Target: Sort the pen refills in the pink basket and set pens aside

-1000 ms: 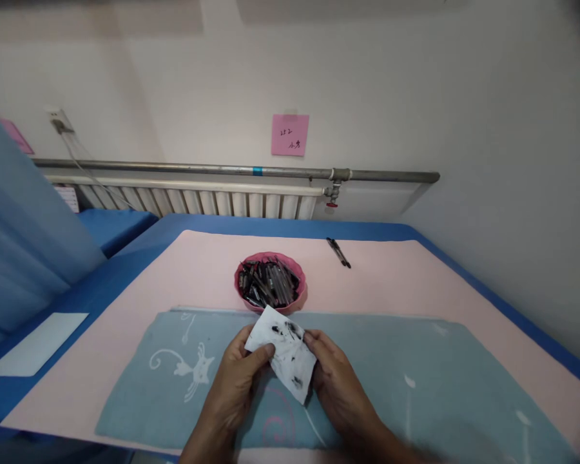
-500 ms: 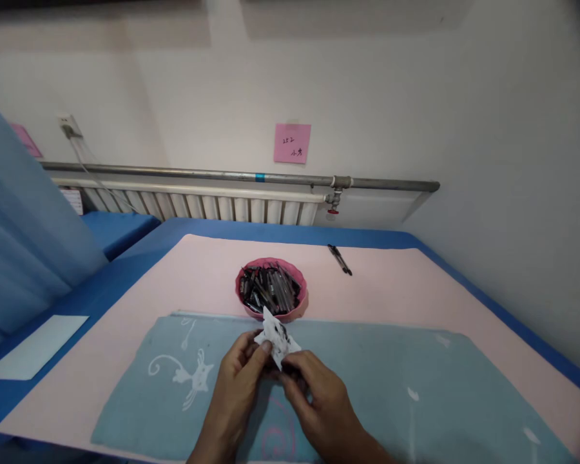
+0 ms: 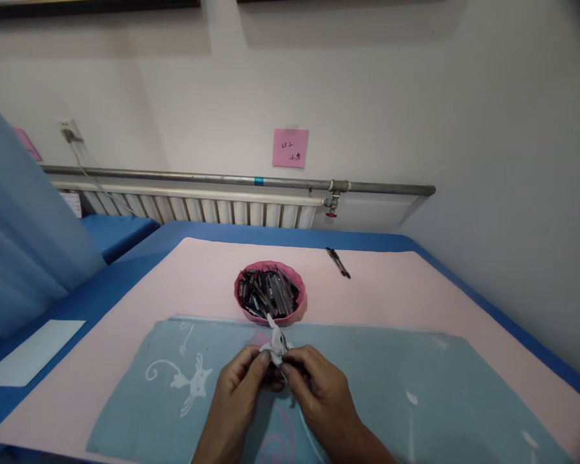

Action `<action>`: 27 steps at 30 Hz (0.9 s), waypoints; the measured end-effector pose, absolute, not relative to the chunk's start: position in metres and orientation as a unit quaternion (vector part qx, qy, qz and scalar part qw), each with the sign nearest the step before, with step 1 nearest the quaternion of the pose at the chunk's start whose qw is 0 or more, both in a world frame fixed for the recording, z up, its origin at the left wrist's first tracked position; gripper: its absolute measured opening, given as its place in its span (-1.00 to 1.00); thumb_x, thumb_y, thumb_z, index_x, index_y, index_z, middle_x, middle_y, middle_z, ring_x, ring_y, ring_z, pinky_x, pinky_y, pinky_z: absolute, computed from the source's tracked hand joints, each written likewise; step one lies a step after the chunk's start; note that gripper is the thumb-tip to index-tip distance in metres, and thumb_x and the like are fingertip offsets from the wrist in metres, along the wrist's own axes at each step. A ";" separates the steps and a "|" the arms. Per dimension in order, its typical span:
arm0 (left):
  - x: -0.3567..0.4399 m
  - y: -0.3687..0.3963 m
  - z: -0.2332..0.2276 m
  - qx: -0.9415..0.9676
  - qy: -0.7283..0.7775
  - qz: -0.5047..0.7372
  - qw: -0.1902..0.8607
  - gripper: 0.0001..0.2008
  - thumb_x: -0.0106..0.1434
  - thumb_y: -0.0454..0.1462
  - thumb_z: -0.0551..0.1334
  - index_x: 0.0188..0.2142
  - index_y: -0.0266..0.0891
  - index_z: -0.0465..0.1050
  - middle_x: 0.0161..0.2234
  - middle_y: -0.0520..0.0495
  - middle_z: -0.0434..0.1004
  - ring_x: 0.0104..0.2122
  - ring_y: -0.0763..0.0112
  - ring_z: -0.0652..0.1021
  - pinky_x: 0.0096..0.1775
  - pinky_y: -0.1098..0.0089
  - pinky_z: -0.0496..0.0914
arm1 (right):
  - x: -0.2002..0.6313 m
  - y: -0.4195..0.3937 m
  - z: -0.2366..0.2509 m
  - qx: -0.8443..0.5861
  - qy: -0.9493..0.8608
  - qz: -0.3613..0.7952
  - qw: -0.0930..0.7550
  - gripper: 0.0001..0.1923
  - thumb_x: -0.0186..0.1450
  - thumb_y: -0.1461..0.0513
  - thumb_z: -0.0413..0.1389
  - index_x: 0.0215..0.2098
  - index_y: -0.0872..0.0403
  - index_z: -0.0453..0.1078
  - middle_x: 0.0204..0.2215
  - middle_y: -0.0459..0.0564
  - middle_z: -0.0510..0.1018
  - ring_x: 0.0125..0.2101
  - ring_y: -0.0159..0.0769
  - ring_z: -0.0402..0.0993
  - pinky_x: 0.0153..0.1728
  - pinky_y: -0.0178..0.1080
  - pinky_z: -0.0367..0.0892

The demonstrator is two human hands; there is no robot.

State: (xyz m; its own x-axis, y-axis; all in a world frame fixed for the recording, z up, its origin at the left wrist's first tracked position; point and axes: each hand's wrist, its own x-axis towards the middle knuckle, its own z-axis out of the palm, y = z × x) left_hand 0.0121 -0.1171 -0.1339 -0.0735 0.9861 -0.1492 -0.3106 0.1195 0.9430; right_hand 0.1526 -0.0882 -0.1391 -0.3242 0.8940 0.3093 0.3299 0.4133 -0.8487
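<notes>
A crumpled white tissue [image 3: 276, 343] with black smudges is held up over the blue-green cloth. My left hand [image 3: 239, 383] pinches its left side between thumb and fingers. From the other side, my right hand [image 3: 323, 390] closes on the tissue's lower right part, the thumb pressed close to the left fingers. Whether something small is wrapped inside cannot be made out. Just beyond the hands stands a pink bowl [image 3: 303, 305] full of black and clear pens [image 3: 270, 291].
Two black pens [image 3: 338, 263] lie on the pink sheet [image 3: 381, 283] at the back right. The blue-green cloth [image 3: 377, 380] with cat drawings covers the front. A white sheet [image 3: 33, 353] lies at the left edge. Behind are a radiator [image 3: 241, 211] and a metal pipe [image 3: 198, 176].
The tissue was spread wider and is now squeezed narrower and more folded between my fingers. My hands have drawn closer together around it. The view has tilted slightly up.
</notes>
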 end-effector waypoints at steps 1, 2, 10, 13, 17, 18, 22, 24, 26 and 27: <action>0.012 -0.117 -0.133 0.357 0.474 0.557 0.581 -0.74 0.18 -0.12 0.19 -0.32 -0.26 0.51 -0.41 -0.06 0.51 -0.39 0.38 0.47 -0.28 0.39 0.37 | 0.153 -0.087 -0.138 -0.416 -0.729 0.356 0.410 -0.89 0.28 0.22 0.04 -0.32 0.01 0.41 -0.42 -0.07 0.49 -0.40 -0.33 0.40 -0.35 -0.32 0.24; 0.012 -0.117 -0.132 0.357 0.475 0.555 0.582 -0.75 0.17 -0.13 0.20 -0.32 -0.26 0.51 -0.41 -0.06 0.52 -0.39 0.38 0.47 -0.28 0.39 0.37 | 0.153 -0.087 -0.137 -0.420 -0.720 0.368 0.412 -0.87 0.29 0.21 0.03 -0.33 0.01 0.41 -0.43 -0.08 0.50 -0.41 -0.33 0.40 -0.36 -0.33 0.24; 0.012 -0.113 -0.138 0.375 0.478 0.544 0.579 -0.81 0.04 -0.23 0.32 -0.33 -0.25 0.53 -0.42 -0.04 0.53 -0.44 0.41 0.47 -0.34 0.43 0.35 | 0.150 -0.089 -0.138 -0.444 -0.690 0.411 0.399 -0.83 0.28 0.18 0.01 -0.43 0.03 0.36 -0.50 -0.10 0.46 -0.47 -0.34 0.34 -0.40 -0.33 0.21; 0.011 -0.113 -0.137 0.392 0.503 0.539 0.550 -0.85 0.06 -0.21 0.30 -0.42 -0.25 0.52 -0.50 0.00 0.49 -0.48 0.43 0.46 -0.37 0.46 0.34 | 0.148 -0.088 -0.137 -0.444 -0.678 0.429 0.399 -0.82 0.27 0.16 0.02 -0.45 0.04 0.35 -0.52 -0.11 0.44 -0.47 -0.35 0.31 -0.40 -0.32 0.20; 0.009 -0.113 -0.137 0.358 0.495 0.545 0.574 -0.83 0.08 -0.18 0.28 -0.46 -0.26 0.50 -0.55 0.02 0.45 -0.50 0.44 0.45 -0.40 0.46 0.34 | 0.148 -0.086 -0.137 -0.450 -0.594 0.532 0.403 -0.80 0.25 0.12 0.03 -0.45 0.04 0.33 -0.65 -0.18 0.31 -0.60 -0.41 0.20 -0.52 -0.34 0.14; 0.008 -0.113 -0.138 0.339 0.486 0.548 0.589 -0.82 0.08 -0.18 0.29 -0.43 -0.27 0.50 -0.53 0.01 0.48 -0.50 0.43 0.45 -0.39 0.45 0.35 | 0.148 -0.085 -0.138 -0.449 -0.561 0.566 0.403 -0.80 0.24 0.10 0.04 -0.44 0.05 0.32 -0.68 -0.20 0.28 -0.64 -0.43 0.16 -0.55 -0.35 0.11; 0.001 -0.113 -0.140 0.247 0.455 0.583 0.626 -0.80 0.03 -0.23 0.33 -0.33 -0.29 0.52 -0.43 -0.06 0.56 -0.46 0.42 0.50 -0.36 0.44 0.38 | 0.151 -0.080 -0.137 -0.409 -0.426 0.675 0.443 -0.76 0.16 0.06 0.11 -0.44 0.07 0.33 -0.62 -0.16 0.37 -0.63 -0.42 0.22 -0.57 -0.36 0.11; -0.004 -0.113 -0.138 0.201 0.430 0.606 0.638 -0.76 0.01 -0.27 0.34 -0.28 -0.27 0.51 -0.39 -0.07 0.58 -0.41 0.37 0.54 -0.33 0.42 0.40 | 0.154 -0.078 -0.134 -0.386 -0.376 0.702 0.465 -0.75 0.10 0.06 0.16 -0.43 0.08 0.35 -0.54 -0.09 0.46 -0.54 -0.37 0.32 -0.52 -0.35 0.16; -0.008 -0.112 -0.136 0.162 0.418 0.620 0.644 -0.72 -0.03 -0.32 0.34 -0.25 -0.24 0.51 -0.39 -0.05 0.59 -0.38 0.34 0.56 -0.30 0.41 0.42 | 0.155 -0.076 -0.132 -0.377 -0.341 0.726 0.463 -0.76 0.07 0.07 0.19 -0.43 0.08 0.38 -0.49 -0.06 0.50 -0.48 -0.32 0.37 -0.48 -0.33 0.19; -0.010 -0.112 -0.135 0.138 0.423 0.629 0.638 -0.73 -0.06 -0.35 0.34 -0.28 -0.23 0.51 -0.42 -0.03 0.59 -0.38 0.34 0.57 -0.30 0.41 0.43 | 0.156 -0.076 -0.132 -0.374 -0.323 0.739 0.458 -0.77 0.06 0.08 0.20 -0.45 0.08 0.39 -0.50 -0.06 0.50 -0.47 -0.32 0.38 -0.46 -0.33 0.19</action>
State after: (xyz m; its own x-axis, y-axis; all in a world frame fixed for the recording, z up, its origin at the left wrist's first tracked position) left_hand -0.0100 -0.1118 -0.1349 -0.1485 0.9186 -0.3663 -0.6853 0.1715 0.7078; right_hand 0.1557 -0.0756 -0.1319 -0.3013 0.9181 -0.2573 -0.4348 -0.3725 -0.8199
